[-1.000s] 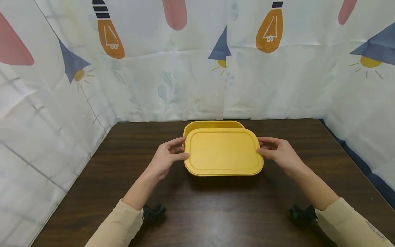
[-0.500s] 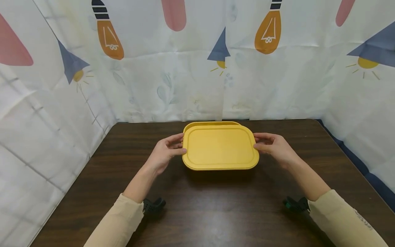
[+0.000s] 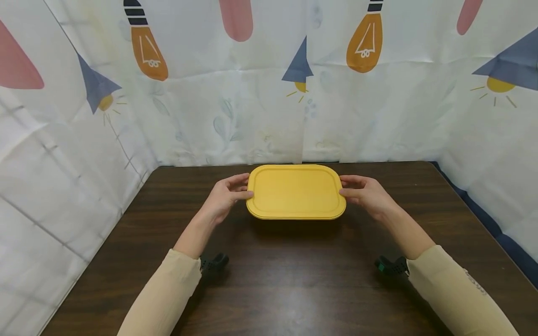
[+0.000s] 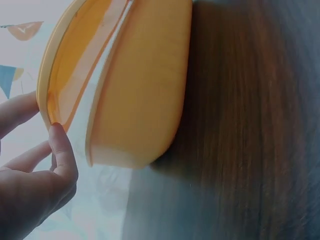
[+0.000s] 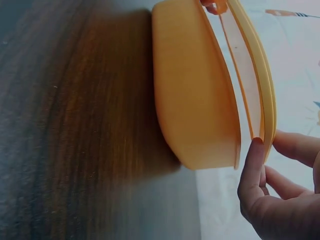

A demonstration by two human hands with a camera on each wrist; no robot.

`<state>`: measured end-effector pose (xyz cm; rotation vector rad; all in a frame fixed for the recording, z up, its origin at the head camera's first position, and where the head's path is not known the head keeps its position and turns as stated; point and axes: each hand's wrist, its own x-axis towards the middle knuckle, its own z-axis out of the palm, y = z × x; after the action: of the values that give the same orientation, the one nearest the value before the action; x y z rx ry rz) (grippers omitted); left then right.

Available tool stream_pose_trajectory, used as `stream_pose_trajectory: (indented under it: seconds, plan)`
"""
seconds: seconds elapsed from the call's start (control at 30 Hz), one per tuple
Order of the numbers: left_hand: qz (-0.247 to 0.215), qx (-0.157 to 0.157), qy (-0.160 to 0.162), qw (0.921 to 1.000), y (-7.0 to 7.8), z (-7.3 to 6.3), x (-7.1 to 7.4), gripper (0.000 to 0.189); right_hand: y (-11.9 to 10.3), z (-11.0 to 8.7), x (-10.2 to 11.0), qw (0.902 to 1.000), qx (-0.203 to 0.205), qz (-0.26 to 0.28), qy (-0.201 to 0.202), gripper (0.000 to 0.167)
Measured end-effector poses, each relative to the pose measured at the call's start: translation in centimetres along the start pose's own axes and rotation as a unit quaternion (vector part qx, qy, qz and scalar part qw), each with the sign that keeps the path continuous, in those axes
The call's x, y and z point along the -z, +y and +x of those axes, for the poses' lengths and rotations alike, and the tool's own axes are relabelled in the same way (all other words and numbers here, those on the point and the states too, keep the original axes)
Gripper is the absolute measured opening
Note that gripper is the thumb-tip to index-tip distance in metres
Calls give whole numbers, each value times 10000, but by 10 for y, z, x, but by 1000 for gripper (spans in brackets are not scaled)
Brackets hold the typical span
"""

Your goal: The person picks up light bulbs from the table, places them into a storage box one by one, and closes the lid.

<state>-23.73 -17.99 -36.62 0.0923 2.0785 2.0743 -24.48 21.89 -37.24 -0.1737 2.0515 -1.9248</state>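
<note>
A yellow lid (image 3: 296,191) with rounded corners is held level between my two hands. My left hand (image 3: 224,198) pinches its left end, thumb on top in the head view. At the right end, my right hand (image 3: 370,196) pinches the rim the same way. Below the lid, a yellow rectangular container (image 4: 140,90) stands on the table; the lid hides it in the head view. Both wrist views show a narrow gap between the lid's underside and the rim of the container (image 5: 195,95).
The dark wood-grain table (image 3: 286,280) carries the container near its back edge. Behind it hangs a white curtain (image 3: 260,116) printed with lamps and bulbs, which also runs along the left and right sides. A dark strap device (image 3: 214,262) sits on each wrist.
Both hands have moved the lid back and slightly left, away from me. The container's back rim showed behind the lid earlier and is now covered in the head view.
</note>
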Motion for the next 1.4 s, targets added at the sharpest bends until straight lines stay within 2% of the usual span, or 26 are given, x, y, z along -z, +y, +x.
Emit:
stream_pose_trajectory:
  seconds: [0.27,0.4,0.57,0.8,1.4]
  plan:
    - [-102,113,13,9999,-5,17,12,64,-2,18,-2,9998,-10,160,96,59]
    - [-219,257,40,9994,-7,23,15,64,-1,24,-5,9999,-4,133,110,59]
    - [-273,280,74,9992,-8,30,18,64,-1,31,-8,9997,-24,156,187,58]
    - [-307,319,168,9989,-5,37,17,65,-4,35,-6,9996,-89,199,199,58]
    - [90,330,408,9986,-10,46,10,66,0,40,-6,9987,-86,-100,485,55]
